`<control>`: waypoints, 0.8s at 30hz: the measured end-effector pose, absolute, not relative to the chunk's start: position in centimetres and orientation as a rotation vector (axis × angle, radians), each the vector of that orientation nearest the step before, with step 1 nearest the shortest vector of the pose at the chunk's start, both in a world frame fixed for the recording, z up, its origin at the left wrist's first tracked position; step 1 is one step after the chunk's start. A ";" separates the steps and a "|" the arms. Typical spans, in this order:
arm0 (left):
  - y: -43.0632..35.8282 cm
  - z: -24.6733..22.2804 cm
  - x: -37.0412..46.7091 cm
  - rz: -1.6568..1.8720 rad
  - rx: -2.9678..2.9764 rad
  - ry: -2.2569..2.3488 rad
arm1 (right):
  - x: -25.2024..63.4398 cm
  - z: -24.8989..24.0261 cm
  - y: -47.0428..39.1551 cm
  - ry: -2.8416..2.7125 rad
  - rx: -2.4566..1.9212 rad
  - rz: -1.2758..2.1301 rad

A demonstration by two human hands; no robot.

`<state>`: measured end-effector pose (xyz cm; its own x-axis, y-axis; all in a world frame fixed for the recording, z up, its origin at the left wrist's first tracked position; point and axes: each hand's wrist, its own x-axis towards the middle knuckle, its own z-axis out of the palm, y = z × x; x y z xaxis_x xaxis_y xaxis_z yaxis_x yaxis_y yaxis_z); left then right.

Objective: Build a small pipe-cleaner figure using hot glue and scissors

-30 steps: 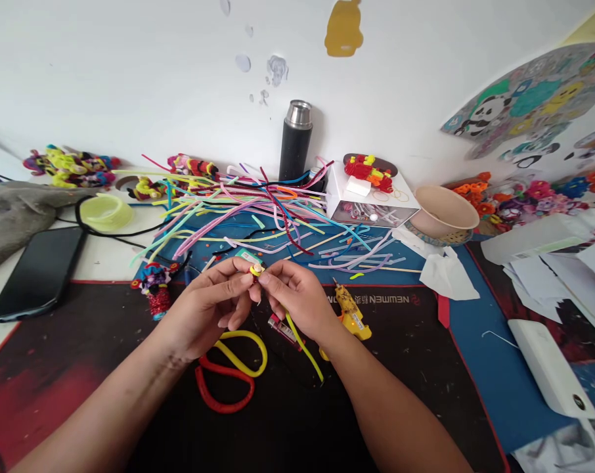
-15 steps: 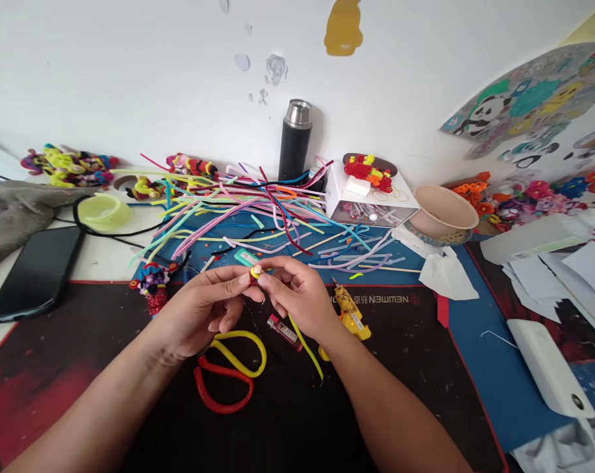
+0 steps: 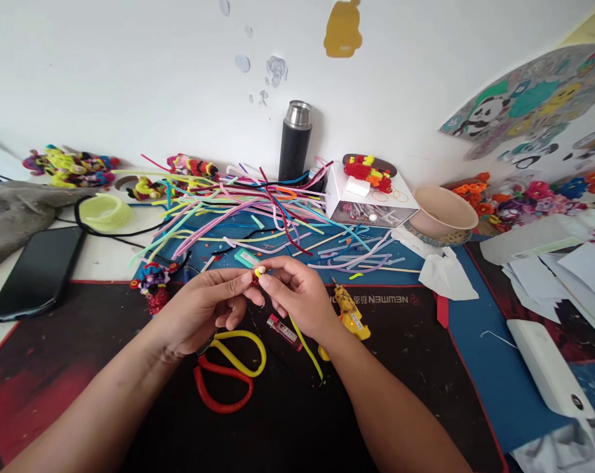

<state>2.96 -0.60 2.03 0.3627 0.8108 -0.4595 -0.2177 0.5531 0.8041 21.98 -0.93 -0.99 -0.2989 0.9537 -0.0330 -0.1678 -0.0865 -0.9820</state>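
Craft piece [image 3: 258,272] pinched at fingertip level: left hand [image 3: 211,302] and right hand [image 3: 297,295] grip it from either side above a dark mat [image 3: 287,427], neither clearly nearer. Its pale, rounded tip shows beside yellow and dark red; fingers hide its long axis. Slim yellow stem [image 3: 306,349] slants from beneath the right hand toward the wearer, any link to the piece hidden. Smooth, looped scissors [image 3: 245,374] lie nearby.

Soft light, edge distortion, shadow beside flask [image 3: 294,150]
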 end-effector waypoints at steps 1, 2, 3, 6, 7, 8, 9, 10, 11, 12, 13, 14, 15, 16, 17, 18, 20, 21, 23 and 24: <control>-0.6 2.0 3.0 0.738 0.728 0.986 | 22.0 -1.0 -0.9 -1.250 -0.960 1.555; -0.7 2.0 3.1 0.736 0.741 0.992 | 22.0 -1.0 -0.9 -1.247 -0.959 1.557; -0.7 2.0 3.1 0.736 0.760 1.000 | 22.0 -1.0 -0.9 -1.245 -0.960 1.556; -0.7 1.9 3.1 0.739 0.852 1.016 | 22.0 -0.9 -0.9 -1.244 -0.968 1.544; -0.7 1.8 3.0 0.738 0.894 1.019 | 22.0 -0.9 -0.9 -1.244 -0.975 1.540; -0.7 1.8 2.9 0.735 0.942 1.023 | 22.0 -0.9 -0.9 -1.244 -0.982 1.539; -0.7 1.7 2.8 0.729 0.992 1.033 | 22.0 -0.9 -0.9 -1.243 -0.990 1.541; -0.7 1.6 2.7 0.725 1.045 1.055 | 22.0 -0.9 -0.9 -1.241 -1.000 1.543; -0.8 1.6 2.6 0.728 1.100 1.086 | 22.0 -0.8 -0.9 -1.238 -1.009 1.548; -0.9 1.5 2.5 0.741 1.159 1.124 | 22.0 -0.8 -0.9 -1.234 -1.017 1.552; -0.9 1.5 2.5 0.763 1.217 1.168 | 22.0 -0.8 -0.9 -1.228 -1.020 1.555; -1.0 1.5 2.5 0.792 1.275 1.214 | 21.9 -0.8 -0.9 -1.222 -1.020 1.556; -1.1 1.4 2.5 0.821 1.329 1.261 | 21.9 -0.8 -0.9 -1.216 -1.019 1.556; -1.2 1.4 2.6 0.848 1.376 1.307 | 21.9 -0.8 -0.9 -1.210 -1.017 1.553; -1.3 1.4 2.6 0.871 1.417 1.350 | 21.9 -0.7 -0.9 -1.204 -1.017 1.549; -1.4 1.4 2.7 0.888 1.454 1.392 | 21.8 -0.7 -0.9 -1.199 -1.019 1.546; -1.6 1.4 2.8 0.912 1.526 1.445 | 21.8 -0.7 -1.0 -1.196 -1.027 1.541; -1.6 1.5 2.8 0.923 1.561 1.453 | 21.8 -0.6 -1.0 -1.196 -1.030 1.541; -1.8 1.5 2.9 0.935 1.624 1.456 | 21.8 -0.6 -1.0 -1.199 -1.033 1.544; -1.8 1.6 2.9 0.936 1.651 1.457 | 21.8 -0.5 -1.0 -1.200 -1.033 1.544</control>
